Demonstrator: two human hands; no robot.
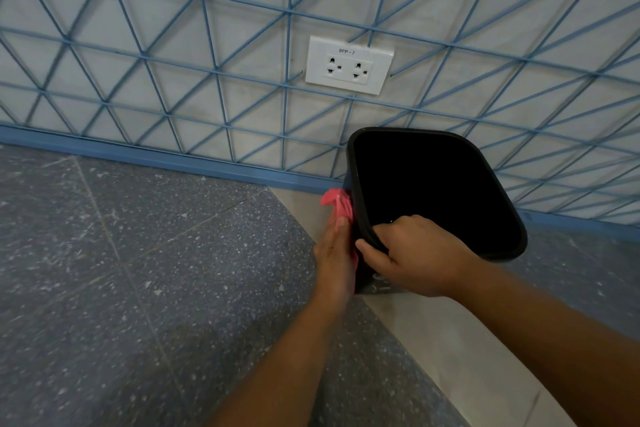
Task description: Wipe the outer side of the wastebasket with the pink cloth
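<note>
Wall (207, 45) blocks behind bin (433, 191); floor (121, 253) left open.

Speckled grey floor (138, 288) crossed by a pale strip (433, 340); black bin (433, 191) tilted at the strip's far end, near a blue skirting (173, 158).

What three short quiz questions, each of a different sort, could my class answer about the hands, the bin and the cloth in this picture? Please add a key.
1. True or false: the right hand grips the rim of the black bin.
2. What does the left hand press against the bin's outer side? A) a pink cloth B) a yellow sponge C) a brush
3. Fill in: on the wall behind the bin sits a white double ____, labelled 9PP-7.

Key
1. True: its fingers curl over the near rim.
2. A: the pink cloth lies between flat fingers and the bin.
3. Socket.
</note>
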